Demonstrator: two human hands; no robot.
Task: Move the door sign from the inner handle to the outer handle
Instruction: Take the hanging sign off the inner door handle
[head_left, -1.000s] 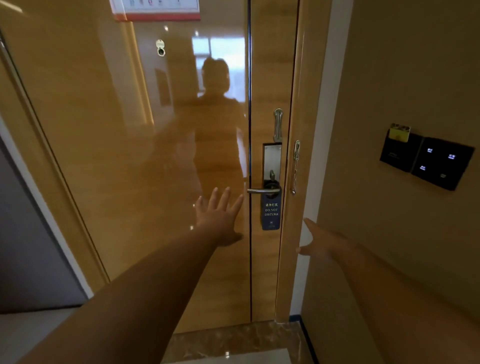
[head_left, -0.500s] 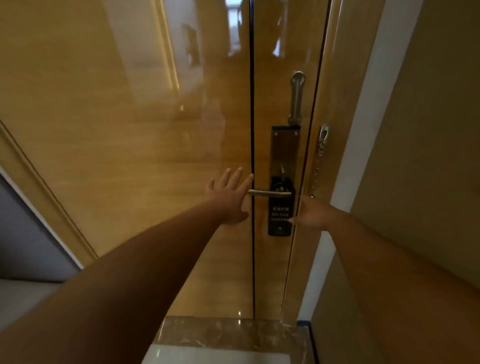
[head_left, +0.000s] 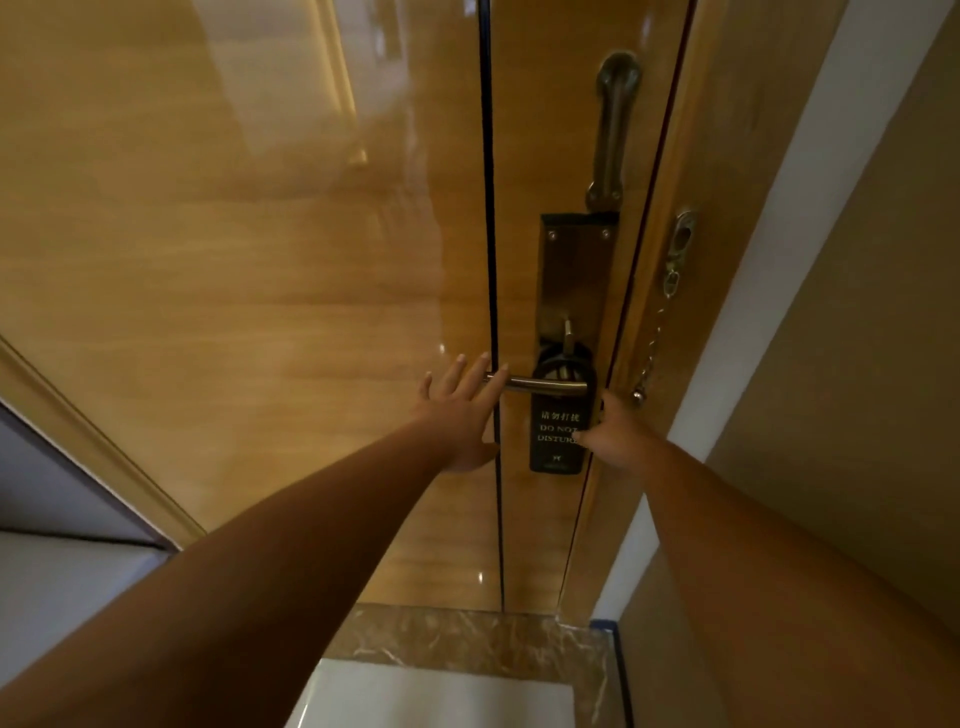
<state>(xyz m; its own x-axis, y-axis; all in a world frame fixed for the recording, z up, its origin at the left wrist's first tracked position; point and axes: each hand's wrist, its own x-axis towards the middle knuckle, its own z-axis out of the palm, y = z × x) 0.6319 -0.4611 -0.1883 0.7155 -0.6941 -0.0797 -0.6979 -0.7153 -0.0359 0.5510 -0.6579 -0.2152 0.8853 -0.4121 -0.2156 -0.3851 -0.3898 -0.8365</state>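
Note:
A dark "DO NOT DISTURB" door sign (head_left: 555, 447) hangs from the metal lever handle (head_left: 545, 385) on the inner side of the shut wooden door (head_left: 260, 260). My left hand (head_left: 462, 410) is spread flat, its fingertips touching the free end of the lever. My right hand (head_left: 615, 431) touches the sign's right edge, thumb on its face; whether it grips the sign is unclear. The outer handle is hidden behind the door.
A security latch bar (head_left: 613, 130) is mounted above the lock plate (head_left: 574, 270). A door chain (head_left: 660, 332) hangs on the frame at right. The wall (head_left: 857, 312) stands close on the right. A marble threshold (head_left: 467, 639) lies below.
The view has come closer to the door. My left hand rose to the lever's end. My right hand moved left from the frame to the sign's edge.

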